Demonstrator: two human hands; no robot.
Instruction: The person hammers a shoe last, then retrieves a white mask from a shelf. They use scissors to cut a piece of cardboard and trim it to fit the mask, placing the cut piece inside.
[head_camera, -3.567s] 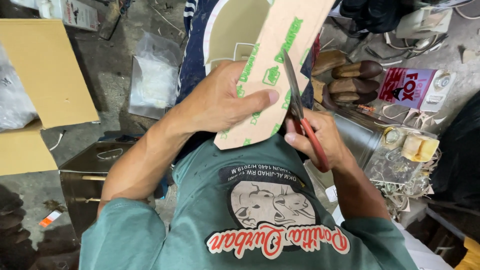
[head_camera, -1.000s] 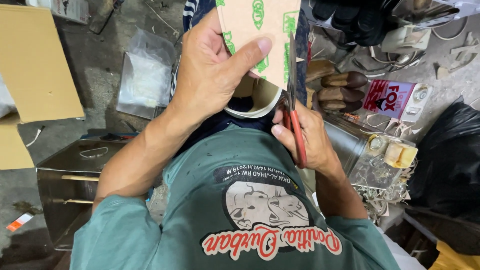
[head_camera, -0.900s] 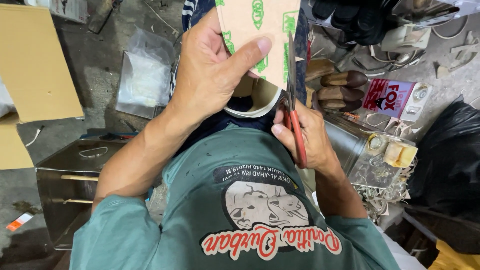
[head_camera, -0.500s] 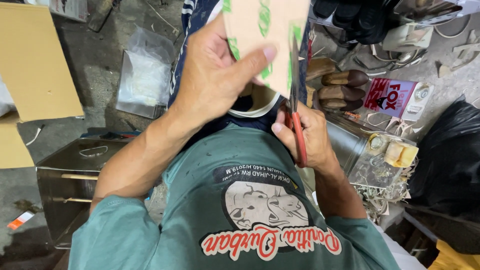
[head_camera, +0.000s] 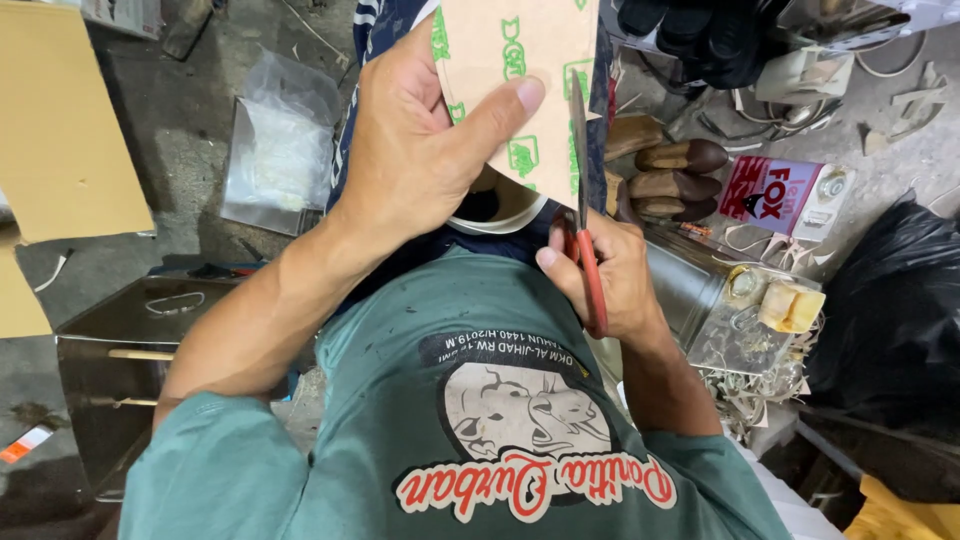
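Left hand (head_camera: 420, 150) pinches the tan sheet (head_camera: 520, 60) (green printed marks), right hand (head_camera: 610, 275) clasps red-handled scissors (head_camera: 585, 230).

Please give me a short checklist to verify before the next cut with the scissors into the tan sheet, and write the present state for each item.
1. Left hand grips the tan sheet firmly, thumb pressed flat on its face: ok.
2. Right hand holds the red-handled scissors, blades pointing up along the sheet: ok.
3. Left thumb is clear of the blade: not ok, the thumb tip lies very close beside it.
4. Blades are open and the sheet sits between them: cannot tell.
5. Cut line is marked on the sheet: cannot tell, only green print shows.
6. Top of the sheet is in sight: not ok, it runs out of frame.
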